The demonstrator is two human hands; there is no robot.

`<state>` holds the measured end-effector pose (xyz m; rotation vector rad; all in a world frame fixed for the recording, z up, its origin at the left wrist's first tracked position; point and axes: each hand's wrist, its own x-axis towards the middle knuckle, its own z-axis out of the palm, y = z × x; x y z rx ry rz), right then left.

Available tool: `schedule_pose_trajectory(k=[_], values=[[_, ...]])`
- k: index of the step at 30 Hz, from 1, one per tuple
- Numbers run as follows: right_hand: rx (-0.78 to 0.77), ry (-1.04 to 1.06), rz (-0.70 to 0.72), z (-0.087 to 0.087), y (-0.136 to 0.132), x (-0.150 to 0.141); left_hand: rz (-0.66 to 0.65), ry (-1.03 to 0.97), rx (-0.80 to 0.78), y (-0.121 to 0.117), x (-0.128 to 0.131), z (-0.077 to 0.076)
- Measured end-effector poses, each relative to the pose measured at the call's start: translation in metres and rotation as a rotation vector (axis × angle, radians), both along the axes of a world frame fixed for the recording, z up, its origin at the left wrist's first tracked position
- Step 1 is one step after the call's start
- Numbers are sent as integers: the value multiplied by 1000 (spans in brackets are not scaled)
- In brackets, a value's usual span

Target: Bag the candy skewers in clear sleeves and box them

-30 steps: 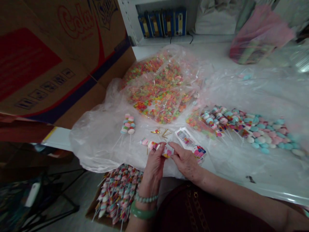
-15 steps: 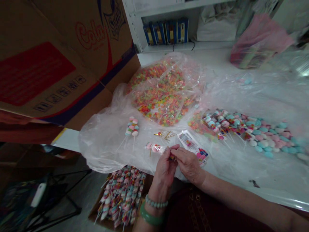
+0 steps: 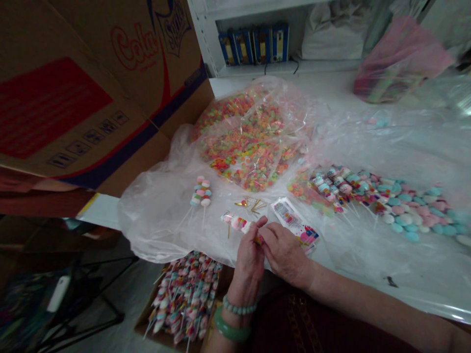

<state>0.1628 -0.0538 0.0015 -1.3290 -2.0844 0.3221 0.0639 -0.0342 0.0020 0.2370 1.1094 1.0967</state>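
In front of the bag of gummy candies [image 3: 253, 137], the left hand [image 3: 252, 254] grips a wrapped marshmallow skewer [image 3: 239, 224]; the right hand [image 3: 287, 252] seems to pinch its end, though fingers obscure that spot. Gold twist ties [image 3: 257, 207] and printed sleeves [image 3: 290, 219] lie before the bag, unwrapped skewers [image 3: 201, 192] front-left, a cardboard carton [image 3: 140, 113] crowding its left.

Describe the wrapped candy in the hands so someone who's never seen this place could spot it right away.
From the big cardboard box at left, go right and down to the table, where the left hand and right hand come together. The wrapped candy is the pinkish-white row poking leftward from the left hand. Unlike the candy sticks lying nearby, it alone is held.
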Motion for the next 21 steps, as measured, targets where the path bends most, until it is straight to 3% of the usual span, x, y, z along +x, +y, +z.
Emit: schedule_pose_trajectory(k=[3,5,8,10,14,15,17,19,21], values=[[41,-152,-58,5,2,-1,6,-47,-3,0,4,2],[-7,-86,-58,7,7,-1,-1,-82,-19,1,6,4],[-319,333,-84,10,18,-2,-45,-116,-44,1,3,11],[-572,617,-87,12,23,-4,-82,-60,21,0,-4,18],[-1135,1070,129,17,23,-2,-331,25,174,-3,-24,28],[-1206,1130,152,18,21,0,-389,50,200,-4,-28,29],[-1095,1096,64,23,16,7,-406,180,268,-6,-36,30],[-826,1014,-86,27,14,11,-353,354,329,-9,-40,30],[-729,1043,-105,30,15,10,-398,417,330,-13,-40,29]])
